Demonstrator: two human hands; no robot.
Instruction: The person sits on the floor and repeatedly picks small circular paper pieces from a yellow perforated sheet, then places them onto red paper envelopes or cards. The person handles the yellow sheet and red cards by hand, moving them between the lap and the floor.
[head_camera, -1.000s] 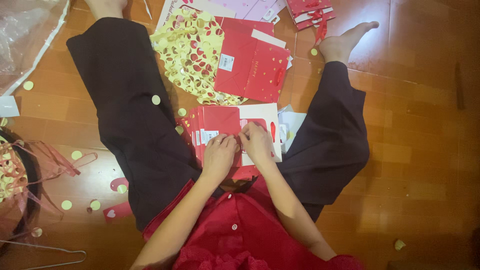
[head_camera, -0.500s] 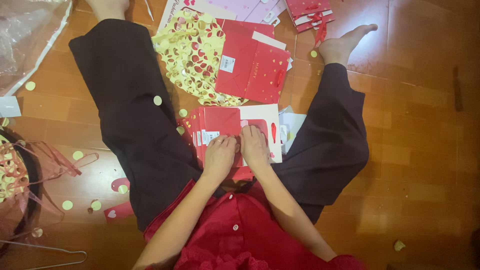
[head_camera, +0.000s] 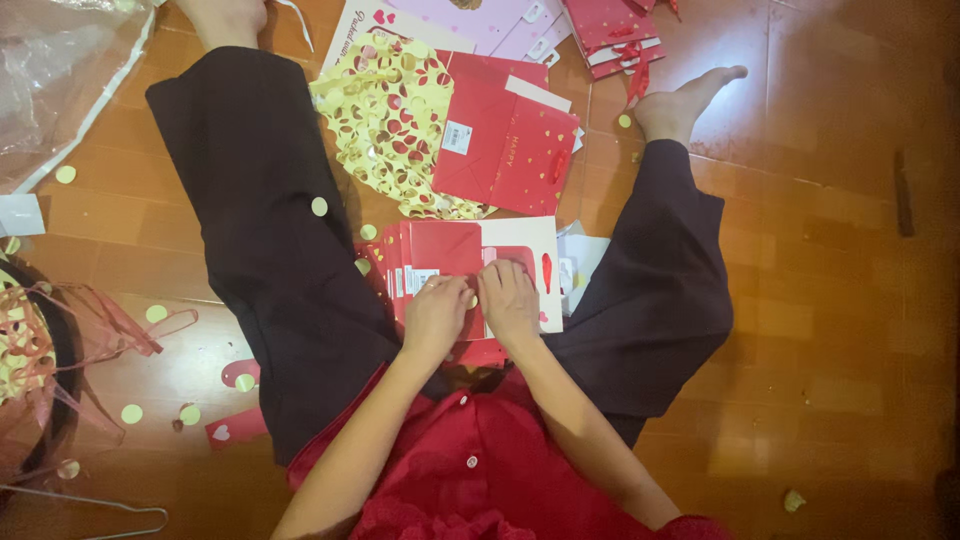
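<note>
Head view: we look straight down at a person seated on a wooden floor (head_camera: 830, 300) with legs spread, wearing dark trousers (head_camera: 270, 260) and a red shirt (head_camera: 480, 480). We see the left hand (head_camera: 435, 318) and the right hand (head_camera: 510, 305) side by side, nearly touching, both resting on a stack of red cards (head_camera: 435, 255) that lies on the floor between the legs. We note that the fingertips of both hands meet over a small pale-yellow round sticker (head_camera: 471, 299) at the lower edge of the top card; we cannot tell whether either hand pinches it or merely presses on it. A white card with a red shape (head_camera: 535, 250) lies under the stack, to its right. Beyond the stack, farther from the body, we see a yellow sheet punched full of round holes (head_camera: 385, 120) and, overlapping its right edge, a flat red paper bag (head_camera: 505, 135). Pink cards (head_camera: 470, 20) lie at the top edge. Loose yellow dots (head_camera: 319, 206) are scattered on the trousers and the floor. At the left edge we see a clear plastic bag (head_camera: 60, 70) and a wire hanger (head_camera: 90, 505).
</note>
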